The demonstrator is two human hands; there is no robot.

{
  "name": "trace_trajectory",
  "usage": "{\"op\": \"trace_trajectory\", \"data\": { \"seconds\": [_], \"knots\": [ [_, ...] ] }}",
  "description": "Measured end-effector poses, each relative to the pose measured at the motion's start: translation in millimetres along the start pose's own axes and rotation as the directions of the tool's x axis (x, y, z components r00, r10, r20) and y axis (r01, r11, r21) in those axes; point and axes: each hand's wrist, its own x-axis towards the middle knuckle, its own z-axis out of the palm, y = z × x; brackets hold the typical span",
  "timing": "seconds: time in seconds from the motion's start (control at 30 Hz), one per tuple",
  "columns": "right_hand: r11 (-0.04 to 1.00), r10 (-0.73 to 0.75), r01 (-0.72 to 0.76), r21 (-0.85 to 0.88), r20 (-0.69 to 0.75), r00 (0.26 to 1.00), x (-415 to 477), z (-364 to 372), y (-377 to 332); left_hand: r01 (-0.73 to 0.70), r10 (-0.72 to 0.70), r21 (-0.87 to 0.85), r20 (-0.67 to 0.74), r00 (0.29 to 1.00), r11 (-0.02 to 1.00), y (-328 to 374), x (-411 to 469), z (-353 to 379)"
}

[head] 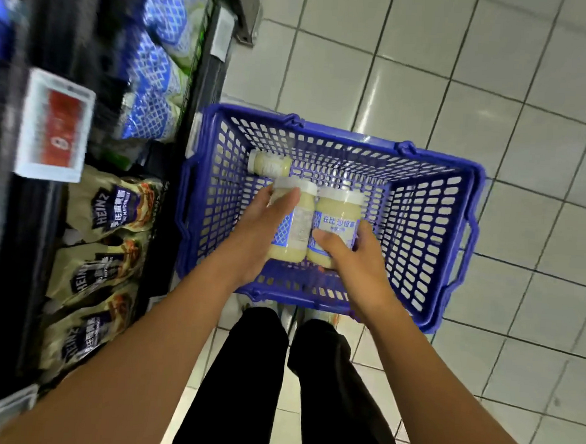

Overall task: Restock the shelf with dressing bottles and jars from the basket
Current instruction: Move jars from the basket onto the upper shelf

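A blue plastic basket stands on the tiled floor in front of my legs. Over it my left hand grips a jar of pale yellow dressing with a white lid and a blue-and-white label. Right beside it my right hand holds a second, matching jar; the two jars touch side by side. A small bottle of the same pale dressing lies on its side at the basket's far left corner. The shelf runs along the left.
The shelf holds blue-and-white dressing packs further away and Heinz mayonnaise pouches nearer me. A red-and-white price tag sticks out from a higher shelf edge. White floor tiles spread to the right of the basket.
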Motion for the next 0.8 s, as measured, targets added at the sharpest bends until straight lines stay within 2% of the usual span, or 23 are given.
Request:
{"op": "trace_trajectory", "data": {
  "seconds": [0.13,0.23,0.33,0.67,0.8],
  "knots": [
    [0.999,-0.044,0.043,0.018,0.034,0.998,-36.0,-8.2,-49.9,-0.051,0.073,-0.117,0.190,0.979,0.992,34.4,-41.7,10.9],
    [0.997,-0.072,0.070,0.028,0.050,0.996,-64.5,-15.1,-91.2,-0.035,0.082,-0.182,0.256,0.963,0.983,70.7,-76.7,22.8],
    [0.994,-0.104,0.102,0.035,0.050,0.993,-92.9,-21.5,-134.7,-0.063,0.093,-0.127,0.250,0.964,0.990,105.8,-112.6,39.7],
    [0.959,-0.258,0.242,0.147,0.101,0.961,-192.5,-21.0,-254.9,-0.324,0.319,-0.020,0.248,0.915,0.946,196.9,-223.3,90.8],
    [0.946,-0.321,0.313,0.085,0.121,0.939,-227.8,-17.5,-295.4,-0.398,0.387,-0.004,0.239,0.891,0.917,224.5,-264.2,99.9]
  ]
}}
